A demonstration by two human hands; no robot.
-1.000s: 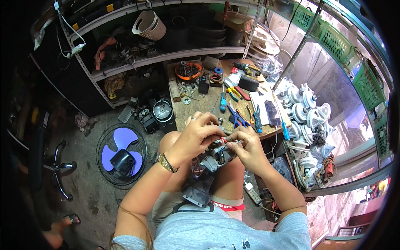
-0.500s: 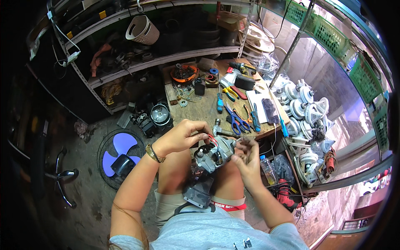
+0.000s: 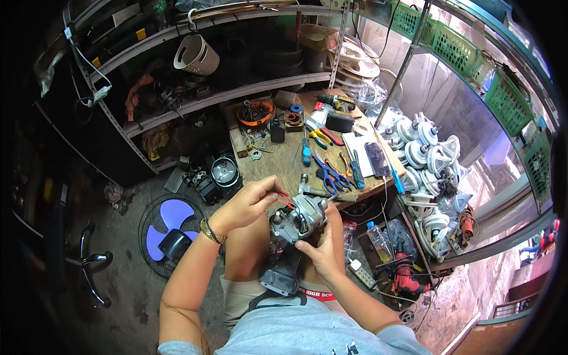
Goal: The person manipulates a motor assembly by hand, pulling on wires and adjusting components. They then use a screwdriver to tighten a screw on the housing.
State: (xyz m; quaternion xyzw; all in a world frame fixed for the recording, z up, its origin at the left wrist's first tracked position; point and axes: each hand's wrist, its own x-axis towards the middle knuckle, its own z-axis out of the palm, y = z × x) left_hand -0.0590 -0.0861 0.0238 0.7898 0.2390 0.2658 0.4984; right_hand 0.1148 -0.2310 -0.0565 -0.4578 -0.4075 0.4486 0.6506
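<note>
A grey metal fan motor (image 3: 309, 214) with a thin shaft sticking out to the right rests above my thighs. My right hand (image 3: 319, 251) holds its body from the near right side, with the thumb on the near edge. My left hand (image 3: 251, 204) pinches red wires (image 3: 286, 202) that run out of the motor's top. Its fingertips hide the wire ends. Below the motor, toward my lap, lies a dark grey plastic housing (image 3: 281, 279). Just beyond the motor, a hammer (image 3: 312, 189) lies at the bench's near edge.
On the wooden bench (image 3: 278, 163) lie blue-handled scissors (image 3: 332, 177), pliers (image 3: 322, 139), a phone (image 3: 377, 158), a drill (image 3: 337, 102) and an orange bowl of small parts (image 3: 255, 112). A purple fan blade (image 3: 176, 214) sits on the floor at left. White fan parts (image 3: 423, 151) pile up at right.
My right hand has left the shaft end and now grips the motor's near side. My left hand has drawn back to the left with the red wires.
</note>
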